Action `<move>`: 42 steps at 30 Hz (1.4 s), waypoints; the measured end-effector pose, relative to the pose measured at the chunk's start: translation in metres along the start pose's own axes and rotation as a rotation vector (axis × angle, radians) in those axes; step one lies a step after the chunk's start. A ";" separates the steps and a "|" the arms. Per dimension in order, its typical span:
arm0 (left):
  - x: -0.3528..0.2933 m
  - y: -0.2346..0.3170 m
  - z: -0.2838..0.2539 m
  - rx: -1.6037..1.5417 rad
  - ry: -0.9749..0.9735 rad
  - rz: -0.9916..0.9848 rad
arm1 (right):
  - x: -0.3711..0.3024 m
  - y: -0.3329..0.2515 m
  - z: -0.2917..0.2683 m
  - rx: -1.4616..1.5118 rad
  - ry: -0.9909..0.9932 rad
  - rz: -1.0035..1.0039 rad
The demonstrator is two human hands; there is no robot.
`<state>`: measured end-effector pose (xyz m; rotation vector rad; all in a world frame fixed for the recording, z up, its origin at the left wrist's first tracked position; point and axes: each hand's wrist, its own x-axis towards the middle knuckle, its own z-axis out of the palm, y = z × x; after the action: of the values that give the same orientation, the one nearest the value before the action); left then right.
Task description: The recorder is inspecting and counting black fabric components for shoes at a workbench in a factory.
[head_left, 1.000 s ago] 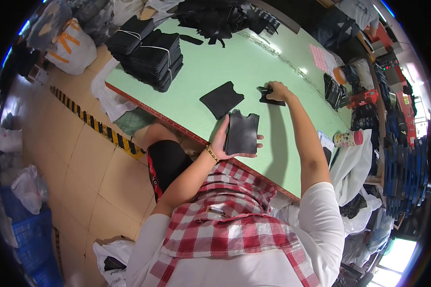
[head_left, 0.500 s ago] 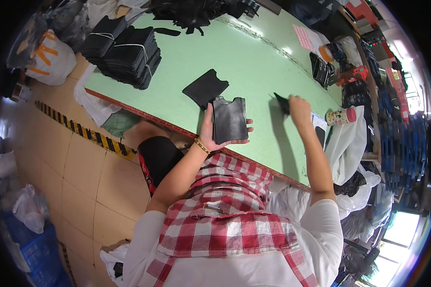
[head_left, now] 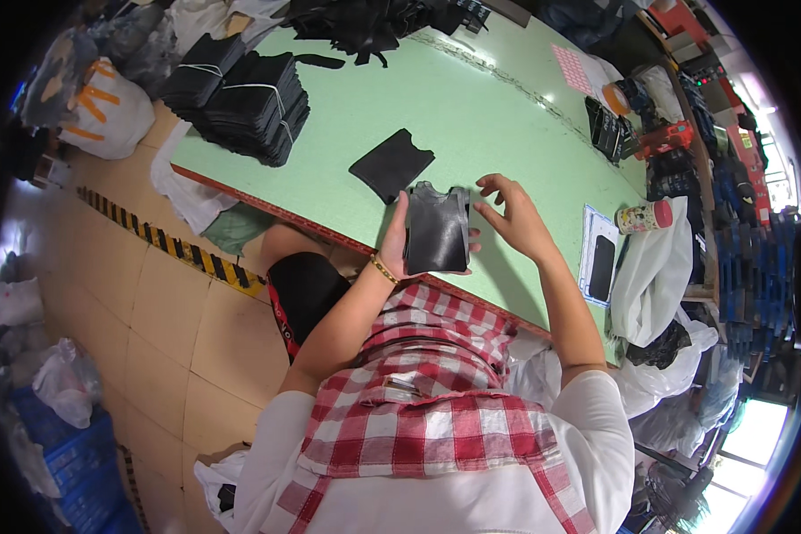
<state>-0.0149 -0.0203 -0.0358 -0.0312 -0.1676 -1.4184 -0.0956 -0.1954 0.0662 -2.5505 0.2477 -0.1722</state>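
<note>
My left hand (head_left: 396,238) is wrapped around a black notched leather piece (head_left: 438,233), which looks like a small stack and lies across the palm. Its fingertips show beyond the right edge, above the near edge of the green table (head_left: 329,116). Just right of it, my right hand (head_left: 516,218) hovers with thumb and fingers apart, nothing visible between them. Another black leather piece (head_left: 392,165), with a notch in its upper edge, lies on the table just beyond my left hand.
Strapped stacks of black pieces (head_left: 256,107) stand at the table's far left. Loose black scraps (head_left: 351,22) lie at the far edge. To the right are a phone (head_left: 602,269) on a pad, a jar with a pink lid (head_left: 643,217) and a red tool (head_left: 666,140).
My right hand has come left from over the table to beside the held pieces. The black piece it held no longer shows in it, and its fingers have opened.
</note>
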 end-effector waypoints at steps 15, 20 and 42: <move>0.003 -0.002 -0.005 0.216 -0.003 -0.213 | 0.013 0.016 0.019 0.296 -0.476 0.130; -0.006 -0.013 -0.006 0.632 0.200 0.140 | -0.009 0.039 0.019 0.731 -0.117 0.192; 0.025 -0.038 -0.012 1.794 0.508 0.536 | -0.064 0.040 0.065 1.180 0.322 0.150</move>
<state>-0.0479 -0.0522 -0.0476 1.6008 -0.8638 -0.3242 -0.1523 -0.1803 -0.0141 -1.3220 0.3274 -0.4978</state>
